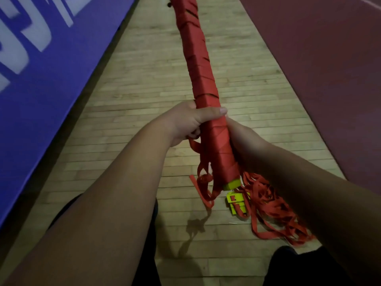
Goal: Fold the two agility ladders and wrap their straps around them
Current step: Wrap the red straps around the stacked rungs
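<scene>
While both hands (208,129) grip the wrapped ladder (198,65), open floor (144,83) surrounds it.

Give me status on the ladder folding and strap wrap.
Done: first ladder bundle wrapped in red strap along most of its length. In hand: left hand and right hand grip its near end; strap tail hangs loose. Left: second ladder lies unwrapped on the floor.

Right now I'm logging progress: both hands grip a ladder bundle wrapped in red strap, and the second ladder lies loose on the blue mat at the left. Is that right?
Not quite. The head view shows the left hand and right hand gripping the wrapped ladder bundle, but the second ladder lies loose on the wooden floor under the right forearm, not on the blue mat.
</scene>
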Demonstrator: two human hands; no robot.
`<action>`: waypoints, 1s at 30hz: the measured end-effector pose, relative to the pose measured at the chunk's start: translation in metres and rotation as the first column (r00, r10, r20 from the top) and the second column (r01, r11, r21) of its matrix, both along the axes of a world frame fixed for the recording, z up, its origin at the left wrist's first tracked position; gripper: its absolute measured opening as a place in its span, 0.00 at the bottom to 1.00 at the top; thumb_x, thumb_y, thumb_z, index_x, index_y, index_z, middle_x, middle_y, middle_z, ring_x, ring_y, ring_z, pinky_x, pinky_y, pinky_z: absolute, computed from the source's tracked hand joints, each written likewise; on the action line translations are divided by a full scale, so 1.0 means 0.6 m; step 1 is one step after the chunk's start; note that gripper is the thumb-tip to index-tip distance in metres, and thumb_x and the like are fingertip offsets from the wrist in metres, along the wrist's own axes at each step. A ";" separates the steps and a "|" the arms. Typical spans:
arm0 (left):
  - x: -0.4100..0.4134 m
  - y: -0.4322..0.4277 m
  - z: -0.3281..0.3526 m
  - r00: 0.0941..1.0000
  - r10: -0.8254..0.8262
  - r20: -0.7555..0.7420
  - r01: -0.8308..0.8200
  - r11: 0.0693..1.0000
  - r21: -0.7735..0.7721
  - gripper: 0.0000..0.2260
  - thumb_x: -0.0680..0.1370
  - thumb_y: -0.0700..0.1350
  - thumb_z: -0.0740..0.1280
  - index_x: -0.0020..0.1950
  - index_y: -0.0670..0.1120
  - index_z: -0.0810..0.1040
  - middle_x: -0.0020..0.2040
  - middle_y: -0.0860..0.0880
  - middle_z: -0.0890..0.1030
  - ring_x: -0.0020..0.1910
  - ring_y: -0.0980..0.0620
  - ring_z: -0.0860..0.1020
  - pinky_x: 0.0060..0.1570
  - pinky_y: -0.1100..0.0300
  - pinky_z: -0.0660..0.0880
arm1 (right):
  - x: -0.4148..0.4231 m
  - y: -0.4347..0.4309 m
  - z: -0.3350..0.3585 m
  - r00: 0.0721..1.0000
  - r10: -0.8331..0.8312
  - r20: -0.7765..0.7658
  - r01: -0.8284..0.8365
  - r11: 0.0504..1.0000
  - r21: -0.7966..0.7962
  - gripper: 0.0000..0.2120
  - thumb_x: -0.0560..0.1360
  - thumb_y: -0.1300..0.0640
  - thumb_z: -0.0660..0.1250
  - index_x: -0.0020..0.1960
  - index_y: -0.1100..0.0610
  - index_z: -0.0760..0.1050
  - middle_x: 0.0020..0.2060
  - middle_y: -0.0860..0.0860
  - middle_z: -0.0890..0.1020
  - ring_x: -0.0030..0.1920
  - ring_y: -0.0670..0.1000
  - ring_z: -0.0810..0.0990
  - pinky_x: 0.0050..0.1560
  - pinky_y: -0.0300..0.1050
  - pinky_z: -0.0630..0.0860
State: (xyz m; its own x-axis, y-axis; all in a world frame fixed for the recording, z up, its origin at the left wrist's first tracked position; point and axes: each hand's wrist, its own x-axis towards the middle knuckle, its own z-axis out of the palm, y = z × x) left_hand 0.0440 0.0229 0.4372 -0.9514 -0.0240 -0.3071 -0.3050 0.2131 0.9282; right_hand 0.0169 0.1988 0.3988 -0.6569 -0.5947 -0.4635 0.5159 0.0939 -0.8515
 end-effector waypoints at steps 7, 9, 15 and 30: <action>0.000 -0.016 0.011 0.993 -0.025 -0.119 0.036 0.995 0.097 0.26 0.77 0.59 0.78 0.67 0.41 0.84 0.51 0.43 0.82 0.45 0.44 0.75 0.45 0.56 0.71 | -0.013 0.010 0.021 0.925 0.293 0.241 -0.224 0.934 -0.278 0.39 0.83 0.25 0.52 0.65 0.58 0.81 0.47 0.61 0.83 0.44 0.61 0.85 0.49 0.56 0.84; 0.003 -0.016 0.011 0.988 -0.075 -0.137 0.089 0.991 0.101 0.20 0.75 0.60 0.78 0.63 0.51 0.88 0.52 0.48 0.85 0.51 0.43 0.76 0.50 0.51 0.72 | -0.009 0.011 0.019 0.901 0.342 0.268 -0.278 0.928 -0.247 0.34 0.84 0.31 0.54 0.57 0.59 0.84 0.44 0.61 0.84 0.42 0.61 0.86 0.52 0.56 0.81; 0.007 -0.016 0.025 0.985 -0.125 -0.115 0.107 0.982 -0.154 0.15 0.82 0.59 0.75 0.55 0.47 0.87 0.39 0.52 0.83 0.35 0.56 0.76 0.37 0.60 0.72 | -0.003 0.011 0.018 0.915 0.324 0.243 -0.292 0.944 -0.156 0.25 0.81 0.41 0.55 0.45 0.60 0.80 0.31 0.56 0.76 0.30 0.55 0.76 0.40 0.48 0.73; 0.014 -0.038 0.031 0.981 0.113 0.155 -0.058 0.946 -0.317 0.25 0.78 0.73 0.71 0.55 0.51 0.88 0.45 0.50 0.91 0.35 0.58 0.82 0.39 0.61 0.78 | 0.005 -0.009 -0.018 0.804 0.080 -0.589 0.313 0.785 0.534 0.40 0.88 0.33 0.43 0.44 0.59 0.82 0.38 0.57 0.86 0.37 0.55 0.84 0.38 0.46 0.74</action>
